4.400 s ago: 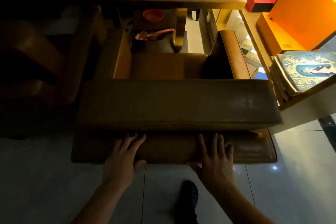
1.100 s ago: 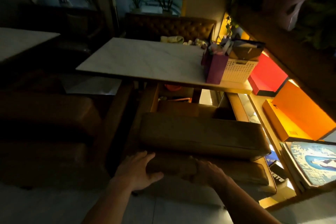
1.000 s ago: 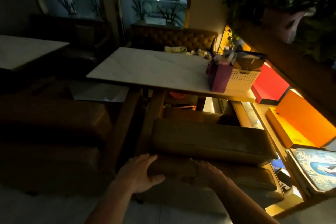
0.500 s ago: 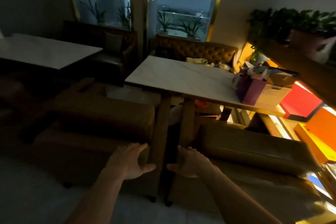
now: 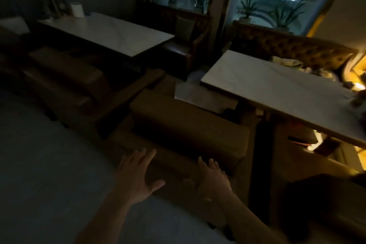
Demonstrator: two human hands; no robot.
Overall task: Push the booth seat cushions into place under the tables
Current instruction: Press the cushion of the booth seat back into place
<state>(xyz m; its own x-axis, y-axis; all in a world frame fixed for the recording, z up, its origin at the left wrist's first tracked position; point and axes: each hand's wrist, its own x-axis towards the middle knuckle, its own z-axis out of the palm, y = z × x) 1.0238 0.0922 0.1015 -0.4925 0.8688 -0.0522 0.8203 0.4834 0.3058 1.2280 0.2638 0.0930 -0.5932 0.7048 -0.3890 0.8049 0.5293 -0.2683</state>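
1. Head view, the hands: the left hand point(image 5: 138, 174) reaches forward with its fingers point(image 5: 145, 155) spread wide apart and the thumb stuck out to the right, the palm lying over the near edge of a brown booth seat point(image 5: 190, 134). The right hand point(image 5: 213, 180) is just beside it to the right, fingers point(image 5: 210, 164) loosely apart and pointing forward, flat at the same low edge. Neither hand is clamped on anything; whether the palms press the leather or only hover over it cannot be told in the dim, blurred light.

2. Head view, the seat: the booth seat stands on the pale floor point(image 5: 39, 174), its thick back cushion point(image 5: 188, 123) running across above the lower part where the hands are. It sits left of the nearer marble tabletop point(image 5: 277, 89), mostly outside that tabletop's edge, with a dark wooden table support point(image 5: 261, 154) just to its right.

3. Head view, the surroundings: a second booth seat point(image 5: 67, 77) stands further left, by the far tabletop point(image 5: 111, 33), which carries a white roll point(image 5: 77, 10) at its far end. A tufted bench point(image 5: 297, 49) runs behind the nearer tabletop, below windows with potted plants point(image 5: 247, 6). Small things lie at the right end of the nearer tabletop, too blurred to name, beside a warm yellow glow point(image 5: 359, 85).
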